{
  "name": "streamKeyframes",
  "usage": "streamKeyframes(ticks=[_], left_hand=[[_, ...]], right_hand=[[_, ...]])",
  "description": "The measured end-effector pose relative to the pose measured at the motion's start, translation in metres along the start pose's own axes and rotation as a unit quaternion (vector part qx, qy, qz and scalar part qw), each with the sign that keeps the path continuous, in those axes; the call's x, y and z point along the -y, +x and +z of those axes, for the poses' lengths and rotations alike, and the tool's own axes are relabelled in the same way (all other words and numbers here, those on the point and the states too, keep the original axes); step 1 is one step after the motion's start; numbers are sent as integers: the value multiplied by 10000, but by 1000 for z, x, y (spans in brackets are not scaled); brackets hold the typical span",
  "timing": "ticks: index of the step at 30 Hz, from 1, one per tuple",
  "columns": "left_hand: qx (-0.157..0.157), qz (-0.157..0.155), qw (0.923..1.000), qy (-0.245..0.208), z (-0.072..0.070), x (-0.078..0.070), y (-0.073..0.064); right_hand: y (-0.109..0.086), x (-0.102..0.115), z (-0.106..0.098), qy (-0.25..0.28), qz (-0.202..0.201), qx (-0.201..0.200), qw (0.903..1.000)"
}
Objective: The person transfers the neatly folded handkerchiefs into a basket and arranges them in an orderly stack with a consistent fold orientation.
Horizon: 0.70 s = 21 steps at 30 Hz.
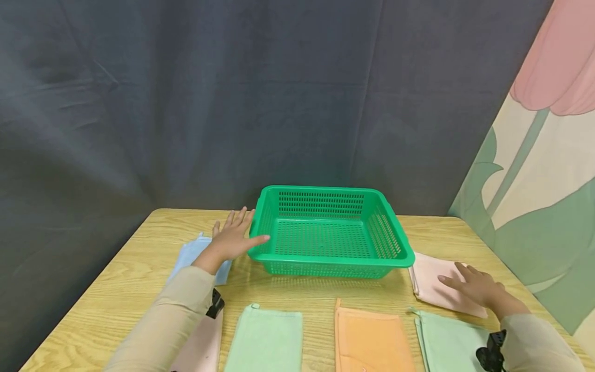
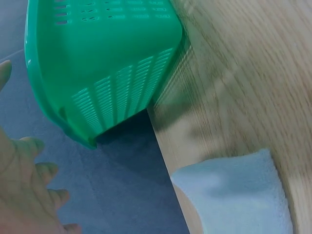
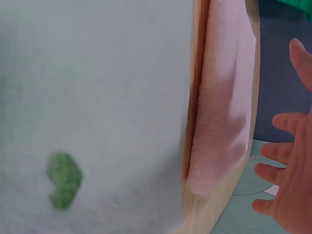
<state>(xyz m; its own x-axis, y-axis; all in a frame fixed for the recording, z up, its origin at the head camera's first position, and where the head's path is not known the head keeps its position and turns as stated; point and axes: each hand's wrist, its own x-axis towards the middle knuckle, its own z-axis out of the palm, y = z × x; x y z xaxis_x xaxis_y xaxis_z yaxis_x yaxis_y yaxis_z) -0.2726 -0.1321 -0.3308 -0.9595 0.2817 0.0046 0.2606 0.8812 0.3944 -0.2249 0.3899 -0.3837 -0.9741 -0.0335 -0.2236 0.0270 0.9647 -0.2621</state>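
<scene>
Beside the left rim of the green plastic basket (image 1: 325, 262), my left hand (image 1: 230, 242) is held with its fingers spread and holds nothing. Its thumb overlaps the rim in the head view; the left wrist view shows the fingers apart from the basket (image 2: 107, 63). Below that hand lies a folded light blue towel (image 1: 188, 253), partly covered by the forearm. Over on the right, my right hand (image 1: 479, 287) hovers above a folded pink towel (image 1: 432, 279), its fingers extended and holding nothing. The hand's shadow falls on this pink towel (image 3: 219, 112) in the right wrist view.
Along the front of the wooden table (image 1: 135, 263) lie more folded towels: a pink one (image 1: 204, 341) under the left forearm, a green one (image 1: 267, 338), an orange one (image 1: 372, 338) and another green one (image 1: 451, 341). A dark curtain (image 1: 279, 103) hangs behind the table.
</scene>
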Motion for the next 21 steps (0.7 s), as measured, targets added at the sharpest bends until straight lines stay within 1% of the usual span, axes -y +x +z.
streamKeyframes(ticks=[4, 7, 11, 15, 21], left_hand=[[-7, 38, 10000, 9, 3, -1, 3], [-13, 62, 10000, 23, 4, -2, 5], [15, 30, 10000, -3, 4, -4, 7], [5, 26, 10000, 4, 4, -8, 7], [21, 54, 10000, 31, 6, -10, 10]], right_hand=[[0, -2, 0, -18, 35, 27, 10000], [0, -4, 0, -71, -28, -14, 10000], [1, -5, 1, -51, -57, 54, 10000], [3, -9, 3, 92, -132, 176, 9997], [2, -11, 5, 340, -291, 166, 9989]])
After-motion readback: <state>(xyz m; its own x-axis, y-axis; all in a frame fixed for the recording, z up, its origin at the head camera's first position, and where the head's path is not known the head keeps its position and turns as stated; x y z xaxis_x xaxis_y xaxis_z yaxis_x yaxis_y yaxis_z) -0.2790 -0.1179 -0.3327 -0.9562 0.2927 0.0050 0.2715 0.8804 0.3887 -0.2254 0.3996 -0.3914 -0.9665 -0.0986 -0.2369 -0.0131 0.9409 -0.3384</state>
